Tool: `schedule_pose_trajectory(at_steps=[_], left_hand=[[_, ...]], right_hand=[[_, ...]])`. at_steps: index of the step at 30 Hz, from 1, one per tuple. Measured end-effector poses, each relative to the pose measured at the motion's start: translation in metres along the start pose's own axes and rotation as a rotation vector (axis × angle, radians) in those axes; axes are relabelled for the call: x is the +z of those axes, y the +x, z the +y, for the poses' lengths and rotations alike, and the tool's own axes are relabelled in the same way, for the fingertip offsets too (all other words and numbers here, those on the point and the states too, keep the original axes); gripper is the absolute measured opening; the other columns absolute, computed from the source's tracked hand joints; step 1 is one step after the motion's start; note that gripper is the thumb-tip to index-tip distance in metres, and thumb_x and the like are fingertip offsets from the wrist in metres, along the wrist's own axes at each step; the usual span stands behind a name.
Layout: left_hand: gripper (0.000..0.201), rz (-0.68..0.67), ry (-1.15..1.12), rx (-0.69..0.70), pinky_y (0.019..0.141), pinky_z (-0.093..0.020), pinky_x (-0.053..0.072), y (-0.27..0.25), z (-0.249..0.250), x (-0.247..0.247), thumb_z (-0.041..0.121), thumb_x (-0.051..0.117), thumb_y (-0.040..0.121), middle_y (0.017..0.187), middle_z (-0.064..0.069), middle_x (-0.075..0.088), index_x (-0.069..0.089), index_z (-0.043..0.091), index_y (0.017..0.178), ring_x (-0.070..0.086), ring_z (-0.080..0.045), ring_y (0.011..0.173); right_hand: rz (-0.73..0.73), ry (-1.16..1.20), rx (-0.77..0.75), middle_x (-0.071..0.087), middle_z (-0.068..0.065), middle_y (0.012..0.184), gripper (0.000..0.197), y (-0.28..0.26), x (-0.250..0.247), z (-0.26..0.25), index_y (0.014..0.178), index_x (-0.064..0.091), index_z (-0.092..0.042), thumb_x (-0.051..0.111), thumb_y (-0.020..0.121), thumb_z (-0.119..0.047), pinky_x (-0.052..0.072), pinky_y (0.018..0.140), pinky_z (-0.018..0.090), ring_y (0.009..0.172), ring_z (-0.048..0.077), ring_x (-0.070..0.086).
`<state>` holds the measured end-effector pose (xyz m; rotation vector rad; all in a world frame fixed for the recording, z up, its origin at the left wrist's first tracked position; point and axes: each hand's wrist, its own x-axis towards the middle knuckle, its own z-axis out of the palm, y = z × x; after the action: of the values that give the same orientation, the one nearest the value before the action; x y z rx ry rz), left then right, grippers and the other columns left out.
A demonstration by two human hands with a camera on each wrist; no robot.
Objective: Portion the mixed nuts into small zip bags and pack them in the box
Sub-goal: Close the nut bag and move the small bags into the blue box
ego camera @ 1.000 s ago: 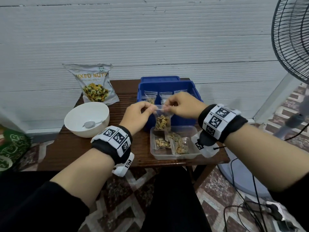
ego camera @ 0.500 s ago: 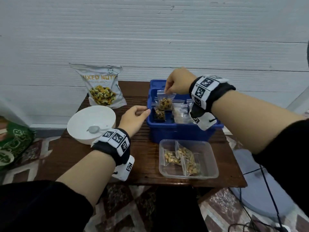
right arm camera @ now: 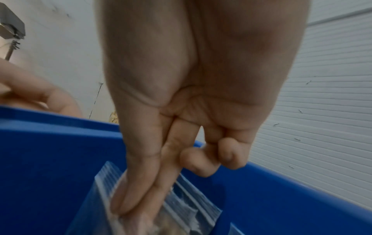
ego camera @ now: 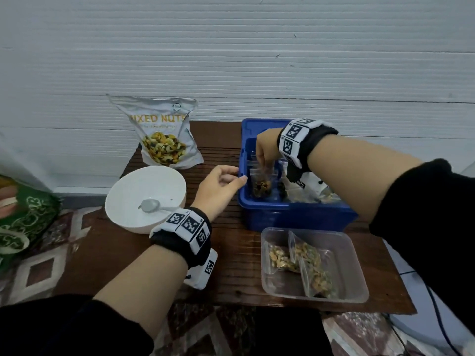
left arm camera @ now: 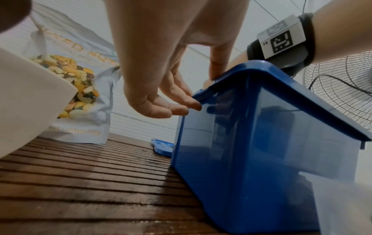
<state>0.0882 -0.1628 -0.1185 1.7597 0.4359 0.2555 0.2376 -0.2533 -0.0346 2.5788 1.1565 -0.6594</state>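
Note:
My right hand (ego camera: pixel 262 164) reaches down into the blue box (ego camera: pixel 295 217) and pinches the top of a small zip bag of nuts (ego camera: pixel 261 186), which stands upright near the box's left wall. In the right wrist view, thumb and forefinger (right arm camera: pixel 136 200) pinch the zip bag's (right arm camera: pixel 193 213) sealed strip, and the other fingers are curled. My left hand (ego camera: pixel 237 176) rests at the box's left front corner. Its thumb lies on the rim and its fingertips (left arm camera: pixel 182 108) touch the rim's edge of the box (left arm camera: pixel 261 151). More filled bags (ego camera: pixel 308 195) lie in the box, partly hidden by my right wrist.
A clear tray (ego camera: pixel 347 253) at the table's front right holds filled zip bags (ego camera: pixel 308 265). A white bowl (ego camera: pixel 128 191) with a spoon (ego camera: pixel 151 205) sits left of my left hand. The mixed nuts pouch (ego camera: pixel 160 134) stands at the back left. The blue lid (left arm camera: pixel 163 147) lies behind the box.
My right hand carried the filled zip bag from above the tray over to the blue box and lowered it inside. My left hand let go of the bag and moved to the box's rim.

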Motion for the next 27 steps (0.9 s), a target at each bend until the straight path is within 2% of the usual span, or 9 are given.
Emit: schedule_pose_trajectory(at_steps=[4,7,10,14,16,19,22,24,27], left_hand=[[0.02,-0.032,-0.051,0.013,0.084,-0.018,0.043,0.002,-0.006,-0.002,0.025,0.07,0.085,0.074,0.011,0.062,0.058,0.026,0.101,0.062,-0.007,0.084],[0.021,-0.043,-0.056,0.02,0.088,-0.02,0.044,0.003,-0.009,-0.002,0.026,0.07,0.085,0.07,0.015,0.061,0.058,0.026,0.103,0.061,-0.006,0.084],[0.021,-0.038,-0.059,0.027,0.087,-0.019,0.043,0.004,-0.01,-0.002,0.025,0.07,0.086,0.071,0.014,0.061,0.058,0.026,0.103,0.062,-0.006,0.085],[0.022,-0.03,-0.036,0.029,0.091,-0.022,0.044,0.002,-0.01,-0.001,0.027,0.069,0.086,0.072,0.012,0.06,0.058,0.026,0.104,0.061,-0.008,0.085],[0.024,-0.015,-0.022,0.024,0.091,-0.023,0.045,0.0,-0.01,-0.001,0.03,0.069,0.086,0.074,0.011,0.06,0.059,0.024,0.106,0.061,-0.008,0.084],[0.028,0.008,0.01,0.022,0.091,-0.025,0.046,-0.004,-0.01,-0.001,0.036,0.068,0.085,0.074,0.01,0.06,0.059,0.022,0.107,0.06,-0.009,0.083],[0.027,0.027,0.075,0.001,0.084,-0.024,0.046,-0.012,-0.009,0.001,0.043,0.065,0.086,0.075,0.008,0.059,0.057,0.022,0.102,0.059,-0.01,0.081],[0.031,0.036,0.127,-0.015,0.08,-0.026,0.048,-0.021,-0.01,0.001,0.05,0.062,0.086,0.08,0.002,0.062,0.054,0.021,0.095,0.061,-0.014,0.081],[0.04,0.009,0.179,-0.027,0.071,-0.027,0.048,-0.039,-0.004,0.0,0.056,0.056,0.087,0.076,-0.001,0.065,0.05,0.017,0.085,0.061,-0.014,0.071]], right_hand=[[-0.011,-0.03,0.033,0.069,0.005,0.096,0.02,0.013,0.004,0.0,0.099,0.073,-0.009,0.071,0.082,-0.02,0.051,0.076,0.035,0.09,0.023,0.063],[0.0,-0.043,0.064,0.068,0.007,0.103,0.024,0.018,0.007,0.002,0.104,0.071,-0.01,0.07,0.084,-0.022,0.053,0.084,0.037,0.099,0.025,0.064],[0.021,-0.057,0.089,0.069,0.008,0.103,0.022,0.019,0.009,0.004,0.101,0.071,-0.01,0.069,0.083,-0.023,0.055,0.085,0.037,0.096,0.025,0.065],[0.056,-0.032,0.093,0.07,0.008,0.096,0.021,0.013,0.01,0.007,0.095,0.072,-0.007,0.071,0.082,-0.024,0.055,0.08,0.035,0.09,0.024,0.066],[0.076,0.01,0.076,0.071,0.008,0.095,0.021,0.008,0.009,0.009,0.095,0.072,-0.005,0.07,0.083,-0.022,0.054,0.075,0.033,0.085,0.023,0.065],[0.128,0.113,0.015,0.073,0.011,0.09,0.019,-0.003,0.004,0.013,0.09,0.074,-0.002,0.07,0.084,-0.019,0.054,0.076,0.035,0.084,0.024,0.067],[0.212,0.198,-0.034,0.072,0.011,0.087,0.018,-0.023,0.001,0.013,0.088,0.072,-0.003,0.069,0.086,-0.02,0.053,0.073,0.034,0.08,0.022,0.064],[0.257,0.221,-0.039,0.072,0.012,0.091,0.022,-0.036,0.003,0.01,0.092,0.072,-0.001,0.066,0.088,-0.022,0.049,0.071,0.032,0.079,0.02,0.06],[0.288,0.226,-0.033,0.07,0.02,0.098,0.027,-0.059,0.011,0.005,0.099,0.07,0.004,0.061,0.091,-0.02,0.045,0.068,0.032,0.078,0.028,0.059]])
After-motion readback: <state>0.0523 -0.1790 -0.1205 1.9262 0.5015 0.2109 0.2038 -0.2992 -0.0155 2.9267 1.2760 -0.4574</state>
